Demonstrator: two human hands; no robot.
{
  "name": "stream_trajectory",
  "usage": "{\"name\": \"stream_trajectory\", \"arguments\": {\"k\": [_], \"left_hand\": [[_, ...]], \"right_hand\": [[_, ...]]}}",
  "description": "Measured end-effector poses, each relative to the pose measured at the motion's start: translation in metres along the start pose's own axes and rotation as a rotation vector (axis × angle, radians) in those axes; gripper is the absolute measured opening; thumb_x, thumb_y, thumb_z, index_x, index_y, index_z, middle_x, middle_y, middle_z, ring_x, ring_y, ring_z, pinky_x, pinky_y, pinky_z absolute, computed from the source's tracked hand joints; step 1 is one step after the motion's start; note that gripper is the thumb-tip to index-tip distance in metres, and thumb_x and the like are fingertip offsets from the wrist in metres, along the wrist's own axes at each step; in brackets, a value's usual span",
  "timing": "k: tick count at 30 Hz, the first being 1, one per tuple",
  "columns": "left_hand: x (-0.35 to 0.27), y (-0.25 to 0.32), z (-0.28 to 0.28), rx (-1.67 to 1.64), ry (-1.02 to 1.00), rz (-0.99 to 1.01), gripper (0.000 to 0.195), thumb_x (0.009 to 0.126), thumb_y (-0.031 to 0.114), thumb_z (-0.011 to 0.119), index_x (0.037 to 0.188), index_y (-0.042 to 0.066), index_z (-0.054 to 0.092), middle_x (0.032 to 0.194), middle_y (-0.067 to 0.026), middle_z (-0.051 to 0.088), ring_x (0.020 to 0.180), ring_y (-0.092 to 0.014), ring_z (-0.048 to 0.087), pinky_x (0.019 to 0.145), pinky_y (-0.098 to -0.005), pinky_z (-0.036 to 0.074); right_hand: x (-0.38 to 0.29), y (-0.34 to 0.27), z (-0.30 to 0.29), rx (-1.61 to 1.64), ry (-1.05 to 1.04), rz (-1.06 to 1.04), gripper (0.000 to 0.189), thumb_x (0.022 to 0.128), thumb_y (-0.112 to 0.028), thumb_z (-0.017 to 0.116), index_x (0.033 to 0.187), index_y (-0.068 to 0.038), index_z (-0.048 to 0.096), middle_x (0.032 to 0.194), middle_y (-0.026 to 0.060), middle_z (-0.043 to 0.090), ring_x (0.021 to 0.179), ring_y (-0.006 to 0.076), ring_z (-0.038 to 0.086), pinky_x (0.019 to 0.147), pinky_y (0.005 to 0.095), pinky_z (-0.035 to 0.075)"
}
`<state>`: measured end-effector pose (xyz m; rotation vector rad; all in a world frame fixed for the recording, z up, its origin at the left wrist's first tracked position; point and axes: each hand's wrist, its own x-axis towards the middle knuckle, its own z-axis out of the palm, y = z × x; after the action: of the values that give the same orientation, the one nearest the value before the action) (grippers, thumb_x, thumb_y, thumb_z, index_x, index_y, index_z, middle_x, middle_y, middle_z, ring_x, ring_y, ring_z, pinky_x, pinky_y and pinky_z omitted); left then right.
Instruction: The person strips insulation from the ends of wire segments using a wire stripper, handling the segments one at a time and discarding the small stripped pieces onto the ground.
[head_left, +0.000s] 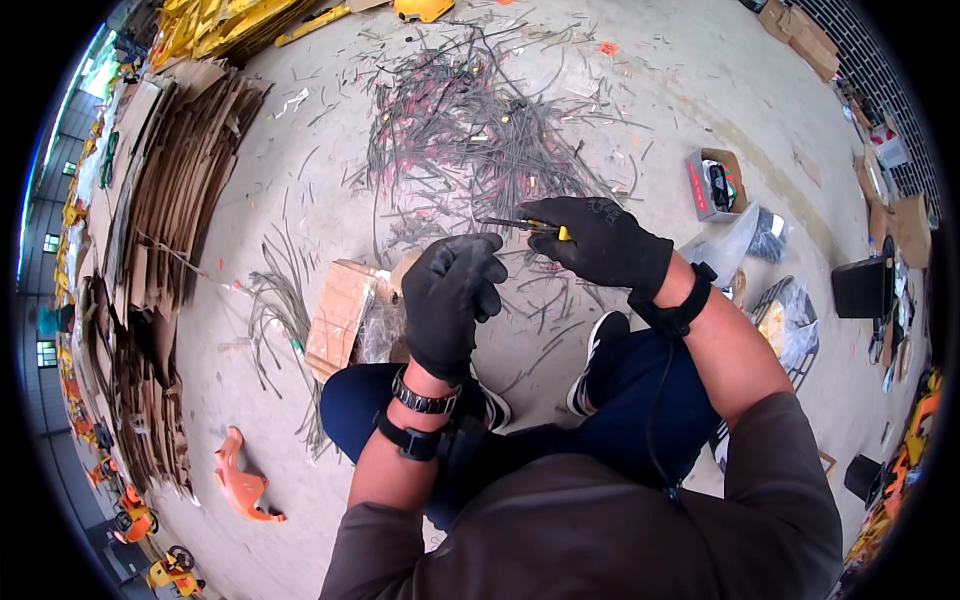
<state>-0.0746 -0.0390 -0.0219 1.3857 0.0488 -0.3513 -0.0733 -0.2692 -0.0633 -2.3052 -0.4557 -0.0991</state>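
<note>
My right hand, in a black work glove, holds a small cutting tool with yellow parts; its dark, narrow end points left. My left hand, gloved in black too, is at the left of the tool with its fingers curled. Whether anything thin is pinched in it, I cannot tell. Beyond both hands a large loose heap of grey cable pieces lies on the concrete floor, with pink bits and a few yellow ones among them. A smaller bundle of grey cables lies to the left.
A cardboard box with clear plastic is beside my left knee. Flattened cardboard is stacked at the left, near an orange plastic part. At the right stand an open carton, a plastic bag and a black crate.
</note>
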Motion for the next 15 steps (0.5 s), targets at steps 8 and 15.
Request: {"name": "stream_trajectory", "arguments": {"k": [8, 15], "left_hand": [[-0.005, 0.008, 0.007, 0.101, 0.003, -0.077, 0.026, 0.099, 0.024, 0.062, 0.101, -0.001, 0.07, 0.074, -0.0048, 0.068, 0.049, -0.007, 0.053, 0.045, -0.0214, 0.038], [-0.003, 0.007, 0.006, 0.161, -0.052, -0.071, 0.027, 0.1, 0.024, 0.06, 0.093, 0.0, 0.068, 0.069, -0.0049, 0.066, 0.048, -0.008, 0.054, 0.043, -0.0221, 0.038]], "right_hand": [[-0.002, -0.005, 0.001, -0.07, 0.079, -0.087, 0.038, 0.089, -0.018, 0.073, 0.124, -0.007, 0.065, 0.101, 0.0157, 0.072, 0.089, 0.0326, 0.071, 0.077, 0.0399, 0.056], [0.003, -0.019, -0.007, -0.149, 0.006, -0.114, 0.043, 0.087, -0.01, 0.065, 0.129, -0.007, 0.062, 0.107, 0.017, 0.07, 0.095, 0.0361, 0.068, 0.082, 0.0444, 0.055]]}}
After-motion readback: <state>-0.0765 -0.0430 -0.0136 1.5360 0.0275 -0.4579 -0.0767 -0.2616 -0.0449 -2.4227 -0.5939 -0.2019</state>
